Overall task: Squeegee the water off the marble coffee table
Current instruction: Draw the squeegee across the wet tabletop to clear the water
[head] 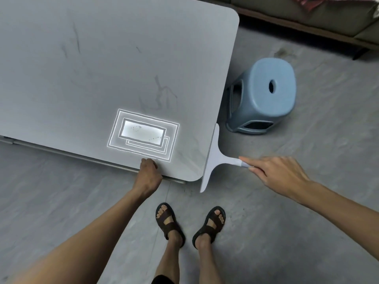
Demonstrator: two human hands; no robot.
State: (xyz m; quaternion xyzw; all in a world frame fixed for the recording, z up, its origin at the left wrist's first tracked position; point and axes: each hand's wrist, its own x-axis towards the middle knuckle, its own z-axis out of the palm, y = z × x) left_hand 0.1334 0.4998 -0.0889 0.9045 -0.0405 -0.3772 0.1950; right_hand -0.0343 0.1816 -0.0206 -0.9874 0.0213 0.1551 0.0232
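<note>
The grey marble coffee table (102, 68) fills the upper left, with faint dark veins and a bright reflection of a ceiling light near its front right corner. A pale lavender T-shaped squeegee (213, 156) has its blade along the table's right edge, reaching past the front right corner. My right hand (274, 175) holds the end of its handle, out beyond the table over the floor. My left hand (148, 174) grips the table's front edge, fingers curled over the top. A few tiny droplets show in the reflection.
A light blue plastic stool (264, 95) stands on the floor right beside the table's right edge. A grey-green sofa (307, 19) runs along the back right. My two sandalled feet (190, 224) stand on the grey tiled floor near the table's corner.
</note>
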